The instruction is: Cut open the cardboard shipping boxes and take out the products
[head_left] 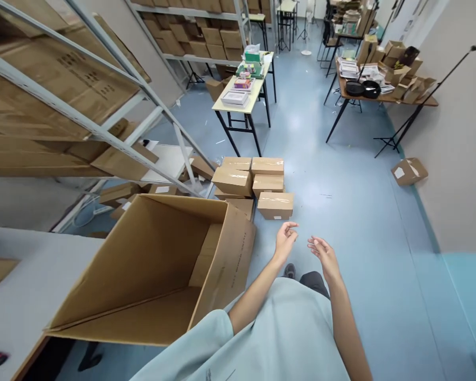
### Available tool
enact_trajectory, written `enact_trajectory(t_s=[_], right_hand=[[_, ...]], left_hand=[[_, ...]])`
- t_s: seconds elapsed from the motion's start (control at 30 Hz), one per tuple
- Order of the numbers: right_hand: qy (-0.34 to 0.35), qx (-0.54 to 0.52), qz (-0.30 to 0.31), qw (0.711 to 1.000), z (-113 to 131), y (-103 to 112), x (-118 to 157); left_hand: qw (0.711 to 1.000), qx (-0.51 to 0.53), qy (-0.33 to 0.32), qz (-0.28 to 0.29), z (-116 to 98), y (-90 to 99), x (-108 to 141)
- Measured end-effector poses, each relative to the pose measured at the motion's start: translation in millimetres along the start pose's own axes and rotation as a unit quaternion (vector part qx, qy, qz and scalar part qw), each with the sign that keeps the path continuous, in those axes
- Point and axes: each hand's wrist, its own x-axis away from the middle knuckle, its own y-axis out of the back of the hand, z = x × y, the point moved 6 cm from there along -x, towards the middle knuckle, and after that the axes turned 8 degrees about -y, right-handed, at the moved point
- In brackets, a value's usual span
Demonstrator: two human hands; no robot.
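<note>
My left hand [286, 241] is raised in front of my body with its fingers apart and curved, holding nothing. Facing it, my right hand [323, 254] has its fingers loosely bent and holds nothing either. The two hands do not touch. Just beyond my left hand, a taped brown carton [275, 205] rests on the floor, nearest of several small closed cartons [232, 181] grouped there. A large open cardboard box [226, 259] stands at my left, with flat-looking brown cartons [206, 254] low inside it.
Metal shelving [103, 132] with big cartons rises at the left. A narrow table [241, 106] with paper and small boxes stands ahead. At the right are a cluttered brown table [343, 90], a tripod [400, 129] and a lone carton [410, 171] by the wall.
</note>
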Motion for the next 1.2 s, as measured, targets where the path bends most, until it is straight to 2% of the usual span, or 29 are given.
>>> enact_trajectory(t_s=[0.1,0.23,0.33,0.47,0.53,0.6,0.67,0.73,0.83,0.97,1.1,1.2], right_hand=[[-0.012,-0.006,0.017,1.0,29,15,-58],[-0.022,0.016,0.063,0.998,80,29,-142],[-0.026,0.048,0.102,0.993,134,43,-203],[-0.029,0.1,0.157,0.982,214,62,-277],[-0.034,0.12,0.169,0.978,252,66,-315],[-0.038,0.137,0.168,0.975,282,61,-354],[-0.042,0.158,0.173,0.971,301,46,-389],[-0.052,0.188,0.193,0.962,310,24,-419],[-0.087,0.241,0.225,0.94,310,-15,-454],[-0.147,0.322,0.227,0.907,308,-64,-495],[-0.169,0.378,0.233,0.88,317,-115,-534],[-0.174,0.42,0.229,0.861,329,-151,-564]], left_hand=[[1.0,-0.011,-0.01,-0.027,1,-29.0,-45],[0.995,-0.03,-0.011,-0.094,8,-51.8,-108],[0.988,-0.033,-0.009,-0.151,10,-74.9,-150],[0.974,-0.007,-0.003,-0.228,12,-120.4,-196],[0.965,0.014,0.0,-0.263,13,-140.8,-217],[0.954,0.033,0.0,-0.299,16,-150.9,-237],[0.939,0.049,0.002,-0.341,21,-148.2,-253],[0.92,0.063,0.009,-0.386,28,-136.2,-266],[0.89,0.092,0.024,-0.447,42,-112.0,-284],[0.846,0.144,0.046,-0.511,65,-76.0,-316],[0.794,0.202,0.072,-0.569,92,-41.2,-347],[0.755,0.233,0.094,-0.606,114,-24.3,-360]])
